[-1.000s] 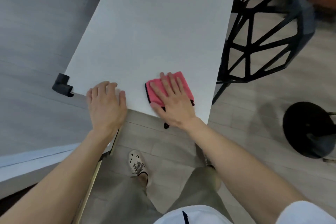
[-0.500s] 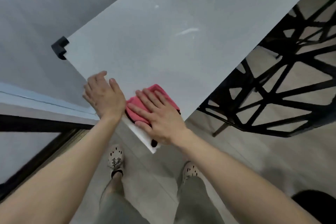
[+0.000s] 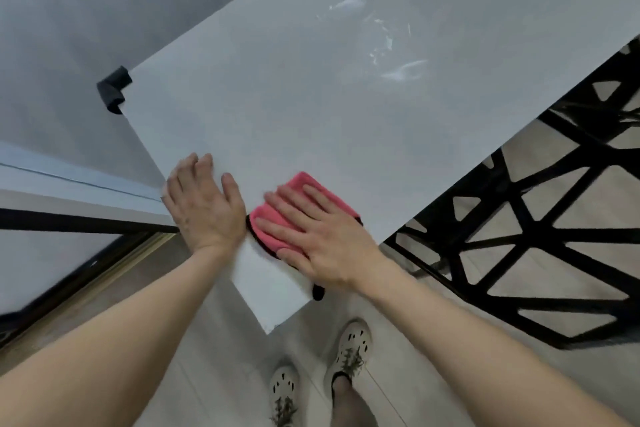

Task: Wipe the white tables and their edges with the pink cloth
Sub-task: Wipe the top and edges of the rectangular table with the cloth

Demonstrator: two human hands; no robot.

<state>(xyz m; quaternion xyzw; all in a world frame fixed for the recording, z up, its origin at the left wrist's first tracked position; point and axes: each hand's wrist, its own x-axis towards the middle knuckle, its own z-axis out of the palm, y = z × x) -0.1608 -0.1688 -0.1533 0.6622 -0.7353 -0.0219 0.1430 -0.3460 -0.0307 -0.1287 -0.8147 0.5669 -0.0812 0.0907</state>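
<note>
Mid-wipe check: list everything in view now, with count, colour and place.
white table: one, white, diagonal across the view
shiny streaks: several, pale, far part of the tabletop
pink cloth: one, pink with black trim, on the table by its near corner
corner guard: one, black, table's far left corner
lattice frame: one, black, right of the table, likely a chair
shoes: two, white, on the floor
left hand: flat on the table beside the cloth
right hand: flat on the cloth
</note>
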